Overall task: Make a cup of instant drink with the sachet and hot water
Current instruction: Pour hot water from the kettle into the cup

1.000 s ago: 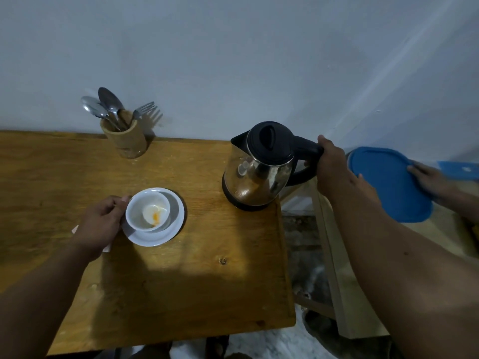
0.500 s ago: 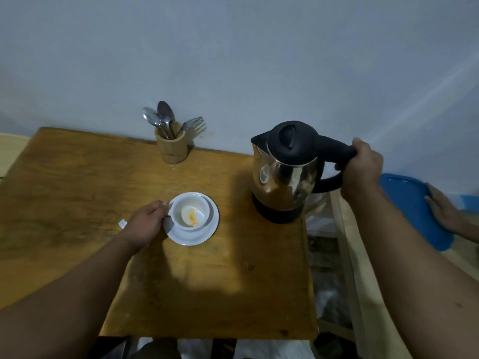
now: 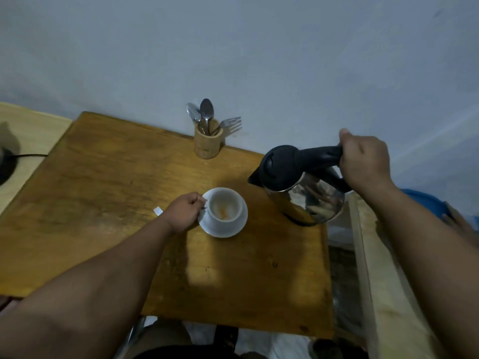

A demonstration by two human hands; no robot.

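Note:
A white cup [image 3: 225,206] with orange powder at its bottom stands on a white saucer [image 3: 239,224] in the middle of the wooden table [image 3: 103,203]. My left hand [image 3: 182,212] grips the cup at its left side, over the handle. A white scrap of sachet [image 3: 157,211] pokes out from behind that hand. My right hand [image 3: 364,161] is shut on the black handle of a steel kettle [image 3: 303,187], which is lifted off the table and tilted with its spout toward the cup, to the cup's right.
A wooden holder [image 3: 208,142] with spoons and a fork stands at the table's back edge by the wall. A black base with a cord [image 3: 7,161] lies on a pale surface at far left. A blue lid [image 3: 438,203] and a pale bench [image 3: 383,281] lie to the right.
The kettle has risen off the table and tipped its spout toward the cup. My left hand has stayed on the cup. The view has swung to the left.

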